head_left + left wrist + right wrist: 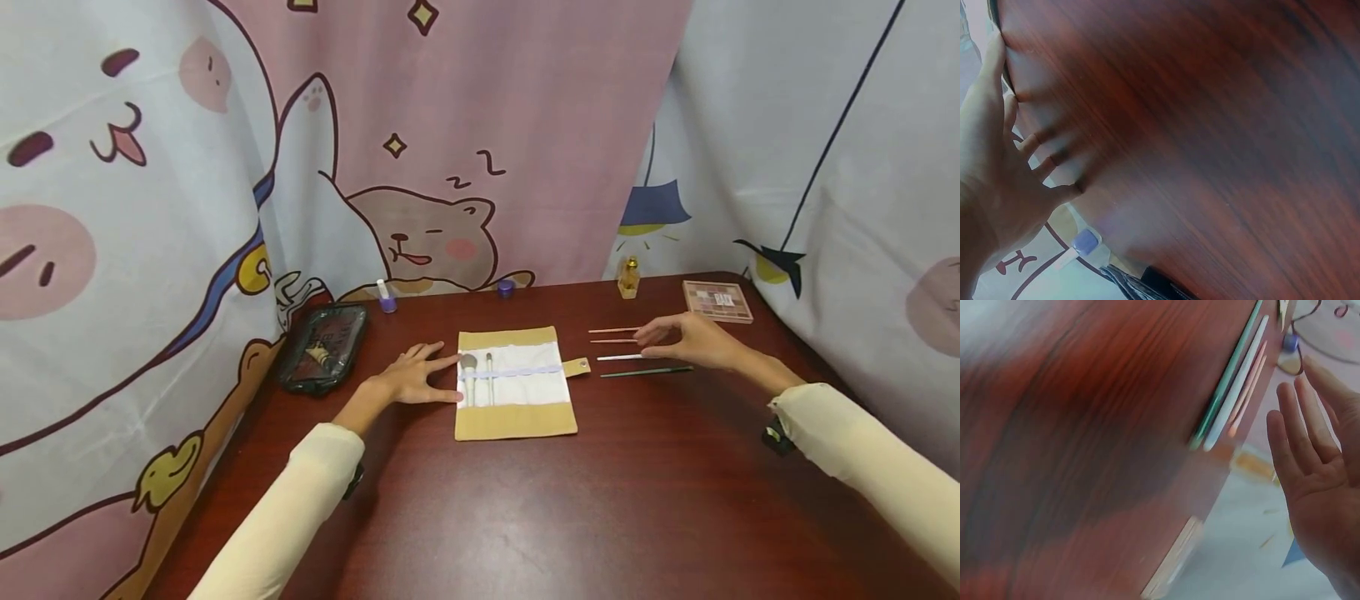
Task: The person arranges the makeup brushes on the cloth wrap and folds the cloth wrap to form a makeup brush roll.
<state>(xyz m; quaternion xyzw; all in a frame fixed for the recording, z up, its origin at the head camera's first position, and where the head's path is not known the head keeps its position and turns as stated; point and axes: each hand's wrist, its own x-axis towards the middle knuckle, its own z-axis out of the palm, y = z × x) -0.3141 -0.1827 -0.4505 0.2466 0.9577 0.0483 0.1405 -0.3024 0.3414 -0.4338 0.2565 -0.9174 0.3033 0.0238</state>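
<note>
A tan and white fabric brush roll [517, 423] lies unfolded on the table. Tucked under its lilac band are a fluffy-headed makeup brush [469, 379] and a slimmer brush [491, 385]. My left hand [408, 377] rests at the roll's left edge, fingers spread, thumb and a fingertip on the border. To the roll's right lie two thin pinkish sticks [609, 331], a white stick [618, 358] and a dark green stick [641, 372]. Over their right ends hovers my right hand [699, 340]; the right wrist view shows its fingers extended, apart from the green stick [1225, 387].
A black-edged clear pouch [322, 348] lies at the left. Along the back stand a white and purple bottle [386, 297], a small purple jar [506, 288] and a golden bottle [628, 279]. An eyeshadow palette [717, 302] sits at the back right, before a printed curtain.
</note>
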